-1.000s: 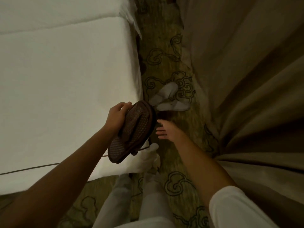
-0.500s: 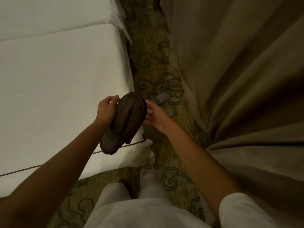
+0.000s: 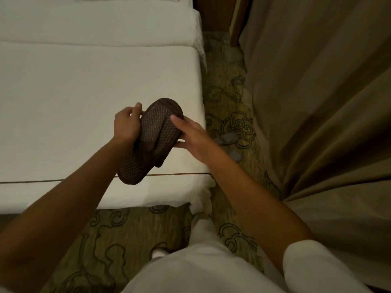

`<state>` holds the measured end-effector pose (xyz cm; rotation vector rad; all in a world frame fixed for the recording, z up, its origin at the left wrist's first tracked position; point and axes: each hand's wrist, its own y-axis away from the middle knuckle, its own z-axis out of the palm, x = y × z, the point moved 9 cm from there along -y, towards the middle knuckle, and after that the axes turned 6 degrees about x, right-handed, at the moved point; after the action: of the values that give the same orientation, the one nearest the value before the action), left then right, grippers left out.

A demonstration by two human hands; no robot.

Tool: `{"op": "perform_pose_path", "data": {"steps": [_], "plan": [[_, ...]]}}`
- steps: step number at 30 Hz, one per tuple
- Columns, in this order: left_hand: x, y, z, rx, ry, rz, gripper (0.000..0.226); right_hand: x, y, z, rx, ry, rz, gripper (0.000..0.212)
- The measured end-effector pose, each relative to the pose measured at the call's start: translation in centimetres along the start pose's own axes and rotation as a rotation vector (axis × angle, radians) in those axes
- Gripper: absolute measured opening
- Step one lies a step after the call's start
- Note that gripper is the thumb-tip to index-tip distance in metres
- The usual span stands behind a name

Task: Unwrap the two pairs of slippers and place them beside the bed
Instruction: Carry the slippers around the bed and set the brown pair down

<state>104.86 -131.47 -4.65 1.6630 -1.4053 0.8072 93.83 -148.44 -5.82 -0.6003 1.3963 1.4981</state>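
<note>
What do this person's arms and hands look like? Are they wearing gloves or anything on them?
No gloves: both the left hand and the right hand are bare, and so are the forearms. No ring, watch or bracelet shows. On the right arm a white sleeve covers the upper part and ends above the elbow. The left arm's sleeve is out of view. The person also wears white trousers.

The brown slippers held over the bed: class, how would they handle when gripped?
The brown slippers look light: the left hand pinches the pair by one edge. The dotted soles probably resist slipping. Likely fairly flexible, though nothing shows them bending.
</note>
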Motion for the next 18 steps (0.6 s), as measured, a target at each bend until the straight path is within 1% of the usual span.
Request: {"op": "perform_pose_path", "data": {"steps": [2,4,8,12,15,18], "plan": [[-1.6,0.7,-5.5,0.064,0.031,0.003,0.041,0.5,1.1,5.5,-0.046,0.141,-0.05,0.046],[-3.4,1.4,-10.7,0.097,0.091,-0.023,0.04,0.9,2.1,10.8,-0.054,0.213,-0.093,0.043],[-7.0,3.0,-22.1,0.103,0.212,-0.096,0.036,1.3,2.4,20.9,-0.045,0.184,-0.139,0.033],[-9.4,4.5,-32.8,0.132,0.166,-0.015,0.028,1.4,2.3,31.5,-0.108,0.161,-0.156,0.027],[-12.1,5.3,-39.3,0.208,0.169,-0.018,0.03,1.8,1.7,39.0,-0.185,0.153,-0.154,0.029],[-15.0,5.7,-44.8,0.337,0.146,-0.033,0.033,2.8,0.7,46.0,-0.25,0.144,-0.142,0.032]]}}
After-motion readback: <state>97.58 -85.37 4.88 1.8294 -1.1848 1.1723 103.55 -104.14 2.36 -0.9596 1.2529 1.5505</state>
